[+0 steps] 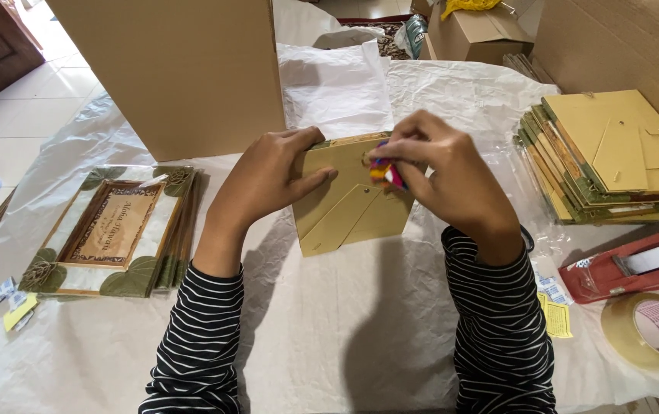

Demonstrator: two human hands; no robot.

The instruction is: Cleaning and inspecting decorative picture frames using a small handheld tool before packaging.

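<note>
Both hands grip one photo frame [349, 203], back up, tilted: left hand [264, 180] clamps its left edge, right hand [444, 172] pinches a small multicoloured object [385, 175] against it.

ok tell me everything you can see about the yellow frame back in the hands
The frame back is a flat yellowish board, seemingly card or thin wood, with a fold-out stand flap lying against it. It is held tilted above the white-covered table, back side facing the camera. The left hand grips its left edge, thumb across the face; the right hand presses a small colourful item against its upper part.
</note>
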